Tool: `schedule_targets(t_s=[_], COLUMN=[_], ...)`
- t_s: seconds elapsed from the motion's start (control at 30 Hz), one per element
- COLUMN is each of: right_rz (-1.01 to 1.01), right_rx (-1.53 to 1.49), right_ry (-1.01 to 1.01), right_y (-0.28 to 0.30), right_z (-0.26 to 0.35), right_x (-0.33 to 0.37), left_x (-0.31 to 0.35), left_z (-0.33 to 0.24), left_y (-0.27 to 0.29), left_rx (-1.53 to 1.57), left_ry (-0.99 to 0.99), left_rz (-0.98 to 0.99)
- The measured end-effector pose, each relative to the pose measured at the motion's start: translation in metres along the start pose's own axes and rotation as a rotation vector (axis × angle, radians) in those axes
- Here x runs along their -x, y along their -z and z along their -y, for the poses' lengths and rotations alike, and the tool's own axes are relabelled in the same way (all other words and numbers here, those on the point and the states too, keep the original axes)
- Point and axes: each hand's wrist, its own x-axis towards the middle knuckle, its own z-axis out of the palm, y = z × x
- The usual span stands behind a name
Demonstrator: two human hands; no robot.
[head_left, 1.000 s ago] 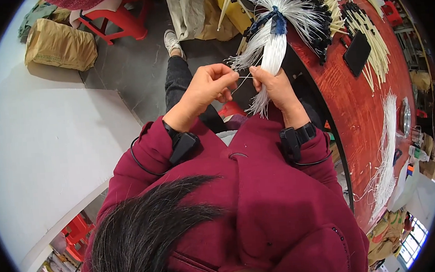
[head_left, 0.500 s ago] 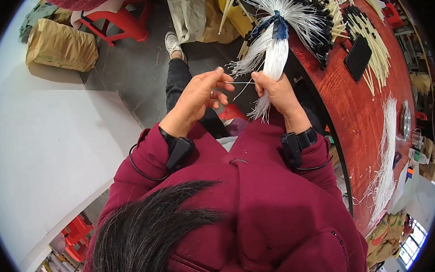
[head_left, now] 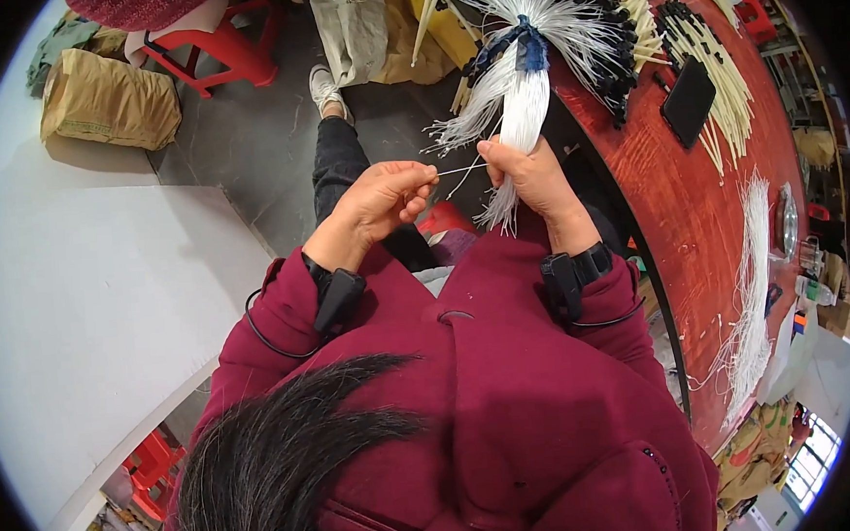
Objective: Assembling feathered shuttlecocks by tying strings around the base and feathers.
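My right hand (head_left: 533, 176) is closed round the lower part of a thick bundle of white cords (head_left: 525, 108). A dark blue cloth tie (head_left: 527, 47) wraps the bundle higher up, and above it the cords fan out toward black ends at the table's edge. Loose cord tails hang below my right hand. To its left, my left hand (head_left: 387, 198) pinches the end of a single white cord (head_left: 461, 169) between thumb and forefinger. That cord runs taut across the gap to my right hand.
A curved red table (head_left: 681, 240) lies to my right. On it are a black phone (head_left: 689, 102), pale sticks with black tips (head_left: 726, 91) and another spread of white cords (head_left: 750, 299). A white panel (head_left: 87, 315) stands at left, near a brown paper sack (head_left: 111, 100) and a red stool (head_left: 227, 49).
My left hand has closed from loosely spread fingers into a pinch on the single cord, and sits slightly lower. My right hand still grips the bundle. The whole view has shifted slightly.
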Motion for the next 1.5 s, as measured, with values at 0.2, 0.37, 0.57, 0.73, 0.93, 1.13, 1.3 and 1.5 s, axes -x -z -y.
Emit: schedule_targets(t_s=[0.2,0.37,0.57,0.73,0.93,1.13,1.3,1.5], right_rz=[-0.008,0.005,0.017,0.025,-0.006,0.058,0.088,0.075], right_rx=[-0.032,-0.089,-0.119,-0.117,-0.099,-0.249,-0.452,-0.450], right_ry=[0.025,0.015,0.000,0.031,0.122,0.035,0.007,0.015], right_y=[-0.001,-0.002,-0.002,-0.001,-0.008,-0.007,-0.015,-0.013], right_z=[0.000,0.002,0.002,-0.001,0.000,-0.004,0.000,-0.003], right_x=[-0.001,0.000,0.000,0.001,0.002,0.002,0.003,0.003], left_x=[-0.003,0.000,-0.001,-0.006,-0.007,0.016,-0.007,-0.013], left_z=[-0.003,0.002,0.005,0.011,-0.015,-0.025,0.020,0.019], left_y=[-0.001,0.003,0.002,0.008,0.041,0.000,-0.049,-0.043], left_rx=[-0.228,-0.113,-0.158,0.111,0.092,-0.220,-0.787,-0.483], left_ry=[-0.141,-0.121,-0.163,-0.169,-0.352,-0.498,-0.622,-0.413], left_rz=[-0.116,-0.044,-0.064,0.083,-0.100,-0.411,-0.111,-0.056])
